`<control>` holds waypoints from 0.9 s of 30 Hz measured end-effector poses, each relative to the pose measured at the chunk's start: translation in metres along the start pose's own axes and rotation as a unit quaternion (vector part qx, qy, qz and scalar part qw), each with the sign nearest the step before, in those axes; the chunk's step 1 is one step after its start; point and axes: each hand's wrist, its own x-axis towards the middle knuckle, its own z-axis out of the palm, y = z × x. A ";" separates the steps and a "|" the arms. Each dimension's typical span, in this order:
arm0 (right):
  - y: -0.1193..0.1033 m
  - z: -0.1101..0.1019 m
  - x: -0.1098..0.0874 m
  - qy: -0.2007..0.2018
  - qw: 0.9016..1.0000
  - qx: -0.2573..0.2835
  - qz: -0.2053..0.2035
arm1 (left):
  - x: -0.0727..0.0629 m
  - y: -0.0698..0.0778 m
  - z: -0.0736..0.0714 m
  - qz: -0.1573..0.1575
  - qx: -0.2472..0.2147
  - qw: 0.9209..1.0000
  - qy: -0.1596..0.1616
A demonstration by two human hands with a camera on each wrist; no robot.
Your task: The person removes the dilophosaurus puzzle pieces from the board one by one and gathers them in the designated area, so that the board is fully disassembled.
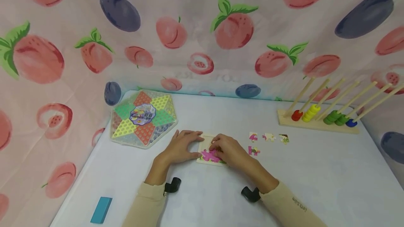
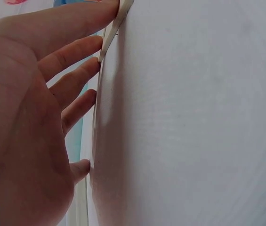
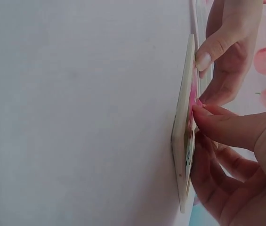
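A small wooden puzzle board (image 1: 210, 164) with a light frame lies on the white table between the two hands. Pink and green jigsaw pieces (image 1: 208, 156) fill its near part, while bare wood shows at its far left. My left hand (image 1: 181, 147) rests along the board's left edge, fingers spread, with the thumb near the lower left and a fingertip at the upper left corner. Over the board's right side, my right hand (image 1: 231, 151) pinches a pink puzzle piece (image 3: 199, 102) between thumb and finger, low against the board. The fingers mostly hide that piece.
Several loose puzzle pieces (image 1: 269, 137) lie right of the board. A hexagonal Chinese checkers set (image 1: 164, 116) sits at the back left, and a wooden bead-and-peg counter (image 1: 318, 123) at the back right. Near the front left is a blue block (image 1: 101, 210). Fruit-printed cloth (image 1: 189, 9) hangs behind.
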 end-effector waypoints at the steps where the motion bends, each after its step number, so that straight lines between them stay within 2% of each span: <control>1: 0.001 0.001 -0.001 0.000 1.000 0.004 -0.003 | -0.001 -0.001 0.002 0.000 -0.001 1.000 -0.001; 10: 0.004 0.011 -0.011 -0.002 0.999 0.031 -0.030 | -0.011 -0.004 0.010 -0.003 -0.006 1.000 -0.009; 20: 0.007 0.008 -0.006 0.006 0.999 0.018 -0.037 | -0.007 -0.004 0.006 0.006 0.002 1.000 0.002; 27: 0.009 -0.001 -0.006 0.010 0.998 0.052 -0.028 | -0.002 -0.002 0.002 0.013 0.010 1.000 0.007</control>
